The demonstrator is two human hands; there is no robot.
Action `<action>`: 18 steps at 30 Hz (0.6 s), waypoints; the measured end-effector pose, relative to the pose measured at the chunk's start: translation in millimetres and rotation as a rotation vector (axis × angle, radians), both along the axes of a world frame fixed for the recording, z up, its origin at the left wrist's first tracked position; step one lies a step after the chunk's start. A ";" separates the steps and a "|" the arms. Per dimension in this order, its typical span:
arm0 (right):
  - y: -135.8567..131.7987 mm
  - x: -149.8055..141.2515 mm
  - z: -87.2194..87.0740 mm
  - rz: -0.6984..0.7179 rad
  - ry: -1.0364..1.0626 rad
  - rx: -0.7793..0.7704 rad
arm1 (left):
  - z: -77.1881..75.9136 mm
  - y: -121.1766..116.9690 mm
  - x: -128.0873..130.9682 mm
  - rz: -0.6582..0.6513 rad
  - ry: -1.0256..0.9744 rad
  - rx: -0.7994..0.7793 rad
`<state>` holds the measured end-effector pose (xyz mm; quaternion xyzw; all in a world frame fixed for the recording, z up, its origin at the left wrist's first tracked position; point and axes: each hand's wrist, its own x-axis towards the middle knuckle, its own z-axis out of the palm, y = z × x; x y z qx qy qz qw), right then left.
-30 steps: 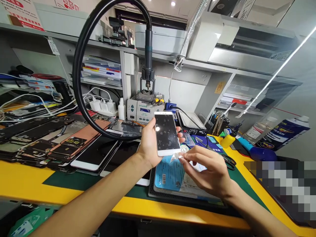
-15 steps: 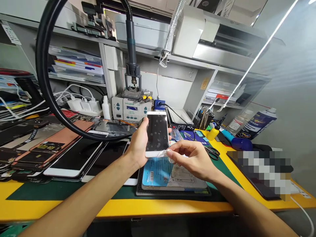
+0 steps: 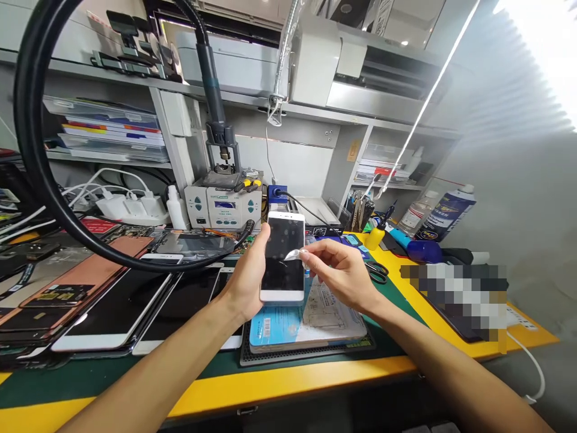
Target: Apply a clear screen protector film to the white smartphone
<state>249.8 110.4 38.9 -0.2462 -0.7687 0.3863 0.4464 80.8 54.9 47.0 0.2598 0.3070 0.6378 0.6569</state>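
Holding a white smartphone (image 3: 282,279) upright in the left hand (image 3: 246,273), screen toward the wearer, the person pinches a small curled piece of clear film (image 3: 293,255) in the right hand (image 3: 339,279). The left fingers and thumb clamp the phone along its left edge and behind it. The right thumb and forefinger close on the film, and the film's tip reaches over the glass; whether it touches the glass cannot be told. The hands are apart but close, and the phone is held in the air above a black tray (image 3: 306,358) near the bench edge. The phone should handle as light, stiff and fragile, its smudged glass slippery, so take it by the frame and keep fingers off the screen. The film should handle as very light, soft and prone to curl; hold it by one edge only. The tray bears a blue packet (image 3: 265,328) and a printed sheet (image 3: 331,319). It sits on a green mat (image 3: 90,376) over a yellow bench (image 3: 288,385). Phones lie in rows to the left, scissors (image 3: 377,272) lie to the right, and a soldering station (image 3: 223,207) stands at the far side, below shelves (image 3: 108,157).
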 end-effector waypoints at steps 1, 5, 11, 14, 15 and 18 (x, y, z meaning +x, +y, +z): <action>1.2 0.7 -0.7 -0.010 0.012 0.016 | 0.4 -0.7 0.9 -0.012 -0.002 0.006; 4.4 2.7 -1.7 -0.075 0.014 0.117 | 2.2 -4.0 3.4 -0.090 0.010 0.031; 11.8 6.0 1.7 -0.190 -0.011 0.254 | 3.7 -7.3 3.4 -0.165 0.121 -0.092; 18.1 8.9 4.6 -0.226 0.006 0.223 | 5.9 -8.8 3.7 -0.196 0.164 -0.169; 20.0 9.7 5.5 -0.226 0.015 0.196 | 7.4 -9.5 4.0 -0.212 0.170 -0.177; 23.9 10.4 7.7 -0.213 0.067 0.109 | 13.4 -12.9 5.3 -0.260 0.181 -0.178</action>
